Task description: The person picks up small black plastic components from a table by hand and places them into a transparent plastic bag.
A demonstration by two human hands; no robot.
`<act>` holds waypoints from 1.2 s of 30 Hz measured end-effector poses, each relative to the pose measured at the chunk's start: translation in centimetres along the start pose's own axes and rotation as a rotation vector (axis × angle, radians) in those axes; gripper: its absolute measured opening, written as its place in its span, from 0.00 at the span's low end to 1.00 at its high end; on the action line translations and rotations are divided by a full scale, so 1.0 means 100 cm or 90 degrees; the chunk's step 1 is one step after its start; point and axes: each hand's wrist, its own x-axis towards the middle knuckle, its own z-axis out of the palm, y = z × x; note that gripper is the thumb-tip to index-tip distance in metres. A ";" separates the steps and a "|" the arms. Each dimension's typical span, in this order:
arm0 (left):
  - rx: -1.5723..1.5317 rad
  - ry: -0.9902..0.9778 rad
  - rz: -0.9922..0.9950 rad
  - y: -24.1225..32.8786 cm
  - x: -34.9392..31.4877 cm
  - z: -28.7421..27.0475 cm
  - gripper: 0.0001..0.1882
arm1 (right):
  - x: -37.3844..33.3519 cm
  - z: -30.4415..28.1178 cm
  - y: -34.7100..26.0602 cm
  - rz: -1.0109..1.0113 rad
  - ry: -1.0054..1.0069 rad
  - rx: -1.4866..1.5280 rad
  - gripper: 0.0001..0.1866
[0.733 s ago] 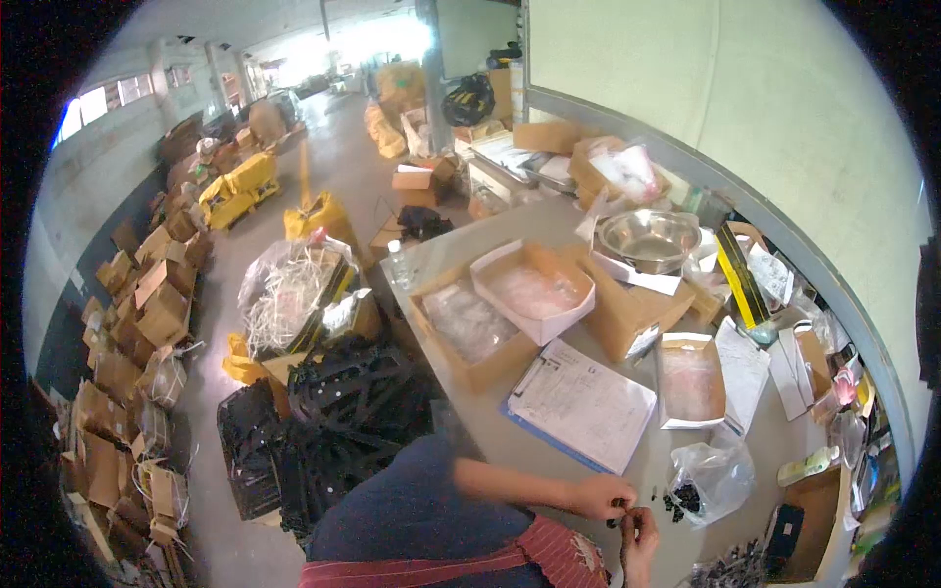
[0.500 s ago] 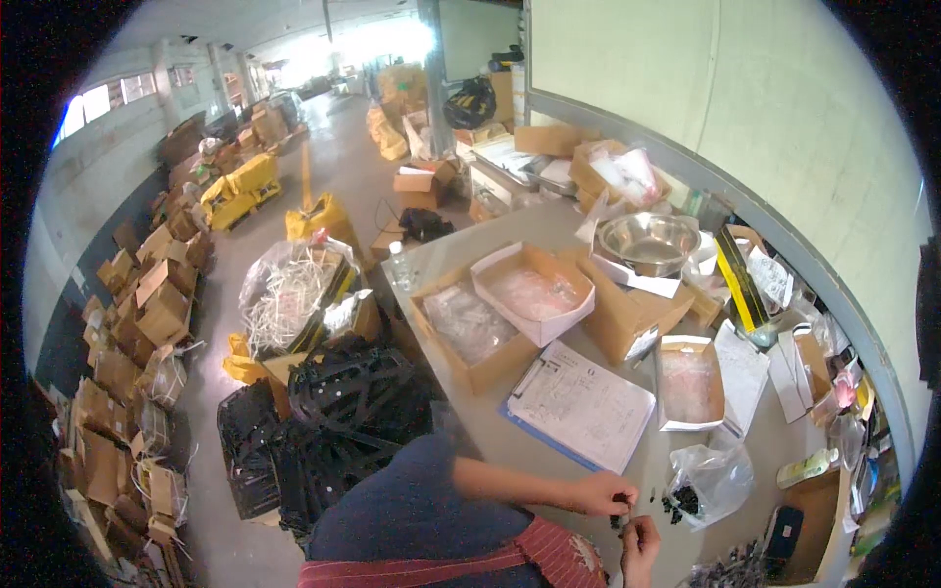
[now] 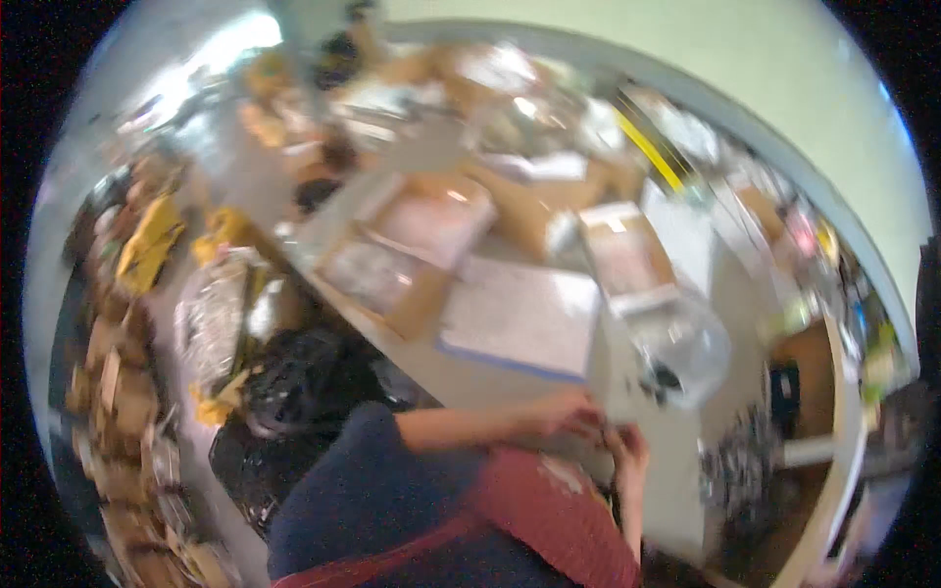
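Close together in front of my body, over the table's near edge, are my left hand [image 3: 570, 416] and my right hand [image 3: 627, 457]. Both hands are closed, with fingertips nearly meeting around a small dark part [image 3: 604, 431]; blur hides its exact kind. Beyond them lies a blue-edged clipboard with a written sheet [image 3: 520, 309]. A clear plastic bag [image 3: 691, 343] rests to the right, with small black pieces [image 3: 662, 380] at its mouth. Farther right, a pile of small dark parts [image 3: 735, 461] lies beside an open carton [image 3: 794, 431].
Behind the clipboard stand a carton with plastic-wrapped contents [image 3: 377, 279] and a white-edged tray box [image 3: 632, 255]. Black plastic parts [image 3: 304, 382] are heaped left of the table. Cardboard boxes [image 3: 123, 392] line the far left. A pale wall [image 3: 735, 49] bounds the right.
My view has swung right and down, so the table things appear higher and farther left, blurred. My hands stay close together around the small part.
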 end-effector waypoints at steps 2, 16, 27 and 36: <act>0.043 0.016 -0.149 0.016 -0.006 0.002 0.16 | 0.006 0.010 -0.012 -0.019 0.032 0.031 0.07; 0.243 0.019 -0.013 0.003 0.016 0.015 0.14 | 0.001 -0.001 -0.015 0.033 0.035 0.223 0.12; 0.209 0.082 0.009 0.005 0.014 0.013 0.20 | 0.001 0.004 -0.024 0.125 0.065 0.290 0.25; 0.312 0.042 -0.023 0.000 0.017 0.008 0.15 | 0.003 0.002 -0.011 0.000 0.072 0.198 0.28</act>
